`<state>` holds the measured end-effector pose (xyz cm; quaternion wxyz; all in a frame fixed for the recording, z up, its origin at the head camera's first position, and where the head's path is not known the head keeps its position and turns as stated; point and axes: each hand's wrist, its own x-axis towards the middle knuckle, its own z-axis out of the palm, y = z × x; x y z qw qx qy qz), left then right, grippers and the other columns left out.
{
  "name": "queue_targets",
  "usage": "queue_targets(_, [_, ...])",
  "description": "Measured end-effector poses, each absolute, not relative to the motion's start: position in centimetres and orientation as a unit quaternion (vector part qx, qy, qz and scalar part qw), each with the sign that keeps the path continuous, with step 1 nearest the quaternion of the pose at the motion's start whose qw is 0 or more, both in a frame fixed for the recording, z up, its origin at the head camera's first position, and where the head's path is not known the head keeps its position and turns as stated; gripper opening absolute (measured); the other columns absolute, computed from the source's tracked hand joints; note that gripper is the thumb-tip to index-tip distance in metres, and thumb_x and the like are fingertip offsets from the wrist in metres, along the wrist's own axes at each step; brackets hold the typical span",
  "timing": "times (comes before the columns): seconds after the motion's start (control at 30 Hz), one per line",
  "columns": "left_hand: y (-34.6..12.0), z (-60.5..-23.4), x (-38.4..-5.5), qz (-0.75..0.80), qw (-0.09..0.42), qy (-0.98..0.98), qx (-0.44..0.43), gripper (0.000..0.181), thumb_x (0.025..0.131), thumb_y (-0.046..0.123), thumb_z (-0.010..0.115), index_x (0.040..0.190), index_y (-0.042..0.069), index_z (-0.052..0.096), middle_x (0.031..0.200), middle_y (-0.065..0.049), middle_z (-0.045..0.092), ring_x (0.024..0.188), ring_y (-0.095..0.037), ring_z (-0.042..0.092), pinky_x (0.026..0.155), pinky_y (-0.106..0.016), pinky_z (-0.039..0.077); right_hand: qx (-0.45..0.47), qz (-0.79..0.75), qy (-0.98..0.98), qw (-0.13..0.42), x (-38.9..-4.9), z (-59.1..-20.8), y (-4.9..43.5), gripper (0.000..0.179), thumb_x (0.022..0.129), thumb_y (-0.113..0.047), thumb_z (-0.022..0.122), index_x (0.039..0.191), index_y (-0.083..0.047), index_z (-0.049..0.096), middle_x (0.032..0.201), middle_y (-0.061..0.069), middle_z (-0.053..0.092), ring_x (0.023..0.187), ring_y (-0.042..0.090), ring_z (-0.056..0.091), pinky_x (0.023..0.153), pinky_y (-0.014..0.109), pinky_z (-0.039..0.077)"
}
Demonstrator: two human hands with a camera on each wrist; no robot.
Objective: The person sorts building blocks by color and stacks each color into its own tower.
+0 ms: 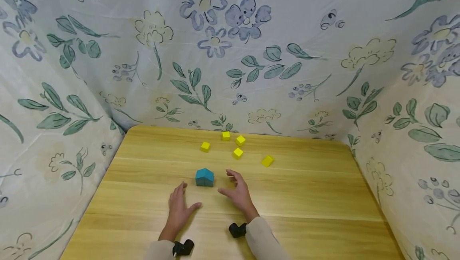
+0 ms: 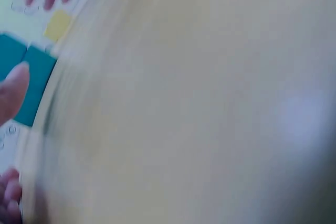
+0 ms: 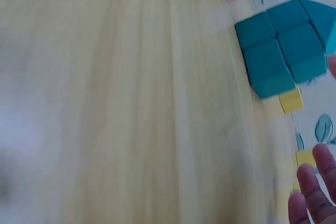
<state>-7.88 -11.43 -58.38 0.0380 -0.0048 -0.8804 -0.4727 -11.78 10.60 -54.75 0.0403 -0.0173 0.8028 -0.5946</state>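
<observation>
Left grip (image 1: 179, 211) and right grip (image 1: 239, 194) spread wide, empty, near the blue house-shaped block stack (image 1: 205, 178). It's probably light, stiff, separable; hold opposite sides.

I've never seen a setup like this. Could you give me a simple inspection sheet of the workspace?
Surface: wooden table, light, with visible grain.
Job's things: blue blocks, set together in a house shape.
Clutter: five yellow cubes, loose beyond the blocks; they may belong to the job too.
Hands: left hand and right hand both open, on either side of the blocks, touching neither blocks nor cubes.
Cables: nothing clearly seen.
Surroundings: flowered cloth behind and at both sides.
</observation>
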Motion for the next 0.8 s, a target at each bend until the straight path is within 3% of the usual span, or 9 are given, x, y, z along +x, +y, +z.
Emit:
queue_targets(0.23, [-8.2,-58.4,-4.4,-0.496,0.087,-0.861,0.073,0.075,0.073,0.016,0.084,0.131,-0.005,0.043,0.119,-0.015,0.054,0.102,-0.028,0.044,0.088,-0.045,0.033,0.038,-0.599,0.799,0.046,-10.7,-55.5,13.7,0.063,0.081,-0.007,0.077,0.137,-0.003,0.048,0.136,0.017,0.050,0.120,0.034,0.045,0.101,0.052,0.034])
queue_targets(0.4, [-4.4,-58.1,-3.6,-0.535,0.074,-0.839,0.059,0.062,0.074,0.016,0.084,0.124,0.002,0.051,0.113,-0.006,0.059,0.097,-0.021,0.044,0.085,-0.037,0.037,0.044,-0.591,0.805,0.028,-11.1,-55.9,15.9,0.059,0.083,-0.006,0.075,0.136,-0.002,0.050,0.134,0.017,0.051,0.118,0.035,0.048,0.098,0.051,0.036])
queue_targets(0.57, [-0.5,-57.8,-4.9,-0.580,0.062,-0.812,0.014,0.054,0.078,0.016,0.081,0.123,0.003,0.054,0.114,-0.006,0.060,0.093,-0.020,0.051,0.080,-0.031,0.044,0.022,-0.575,0.818,0.006,-12.4,-55.4,17.4,0.053,0.085,-0.003,0.073,0.133,0.002,0.051,0.131,0.021,0.053,0.114,0.038,0.052,0.093,0.052,0.041])
queue_targets(0.8, [3.0,-57.2,-9.5,-0.609,0.063,-0.791,0.016,0.047,0.086,0.018,0.074,0.126,0.003,0.055,0.119,-0.009,0.060,0.082,-0.015,0.056,0.071,-0.027,0.049,0.005,-0.551,0.834,-0.013,-15.1,-55.6,18.8,0.046,0.086,-0.005,0.072,0.129,-0.004,0.057,0.128,0.014,0.057,0.109,0.032,0.056,0.089,0.046,0.046])
